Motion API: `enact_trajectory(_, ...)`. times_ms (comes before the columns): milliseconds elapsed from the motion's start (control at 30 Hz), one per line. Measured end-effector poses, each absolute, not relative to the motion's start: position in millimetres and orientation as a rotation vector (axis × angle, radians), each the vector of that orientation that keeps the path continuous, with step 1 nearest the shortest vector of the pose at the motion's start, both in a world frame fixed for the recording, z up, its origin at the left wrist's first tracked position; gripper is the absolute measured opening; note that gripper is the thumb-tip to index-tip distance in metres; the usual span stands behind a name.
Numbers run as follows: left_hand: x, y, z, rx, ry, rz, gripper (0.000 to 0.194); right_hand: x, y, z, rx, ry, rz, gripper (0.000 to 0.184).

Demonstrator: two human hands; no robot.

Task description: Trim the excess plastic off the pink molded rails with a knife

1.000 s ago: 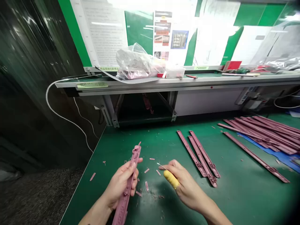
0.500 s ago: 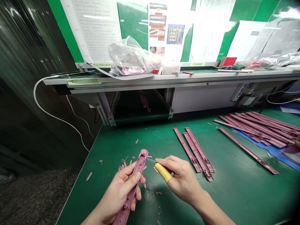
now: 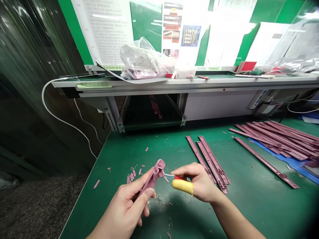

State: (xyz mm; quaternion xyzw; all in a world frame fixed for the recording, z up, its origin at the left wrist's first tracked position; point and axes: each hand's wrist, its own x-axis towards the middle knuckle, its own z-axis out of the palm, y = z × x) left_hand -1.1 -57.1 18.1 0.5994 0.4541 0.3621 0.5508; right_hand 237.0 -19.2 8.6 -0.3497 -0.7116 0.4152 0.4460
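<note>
My left hand (image 3: pixel 124 207) grips the pink plastic bar (image 3: pixel 152 178) over the green desk (image 3: pixel 249 205). My right hand (image 3: pixel 197 182) pinches a yellow-handled blade (image 3: pixel 182 187), its thin tip just beside the bar; go slow.

Left wall: dark, glossy ribbed curtain (image 3: pixel 30 66), with a white cable (image 3: pixel 58 114) looping down from the shelf.
Back wall: green-and-white board (image 3: pixel 107 33) with printed notices.
Furniture: green-topped workbench (image 3: pixel 251 212); grey metal shelf (image 3: pixel 149 85) along its far edge.
Floor: speckled dark grey (image 3: pixel 32 205).
Light: strong glare across the board's right side.
</note>
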Motion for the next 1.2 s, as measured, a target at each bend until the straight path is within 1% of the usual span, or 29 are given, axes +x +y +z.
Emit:
enact_trajectory(100,-5,-55,19,1.52,1.091,0.836,0.054,234,-19,10,-0.903,-1.594,1.345,0.022)
enact_trajectory(233,-9,-55,17,1.719,1.111,0.846,0.049,239,-17,19,-0.993,-1.627,1.677,0.025)
enact_trajectory(333,-12,-55,14,1.849,1.113,0.853,0.047,245,-13,14,-0.904,-1.529,2.016,0.032)
enact_trajectory(400,-15,-54,14,1.878,1.119,0.865,0.048,246,-12,4,-0.766,-1.441,2.136,0.038)
enact_trajectory(467,-19,-51,16,1.825,1.13,0.827,0.05,244,-14,-3,-0.684,-1.369,2.118,0.042)
enact_trajectory(533,-25,-47,19,1.755,1.14,0.746,0.049,237,-20,-4,-0.738,-1.425,1.937,0.044)
enact_trajectory(567,-28,-43,21,1.758,1.14,0.702,0.047,233,-23,-1,-0.806,-1.527,1.759,0.042)
enact_trajectory(633,-33,-36,25,1.894,1.146,0.65,0.042,221,-27,7,-0.958,-1.836,1.218,0.042)
enact_trajectory(700,-39,-27,28,2.169,1.151,0.637,0.038,210,-28,15,-1.026,-2.103,0.63,0.049)
enact_trajectory(733,-41,-24,30,2.321,1.146,0.643,0.037,205,-27,18,-1.027,-2.189,0.395,0.054)
enact_trajectory(800,-46,-18,34,2.618,1.094,0.667,0.038,199,-22,20,-1.019,-2.284,0.068,0.062)
enact_trajectory(900,-52,-16,46,3.056,0.981,0.675,0.043,196,-15,22,-0.992,-2.366,-0.234,0.062)
enact_trajectory(1000,-54,-19,60,3.407,0.914,0.618,0.048,199,-14,27,-0.916,-2.447,-0.393,0.052)
enact_trajectory(1100,-53,-25,70,3.512,0.855,0.625,0.047,201,-18,33,-0.839,-2.478,-0.472,0.043)
enact_trajectory(1200,-52,-32,69,3.448,0.844,0.729,0.041,202,-24,37,-0.812,-2.443,-0.5,0.044)
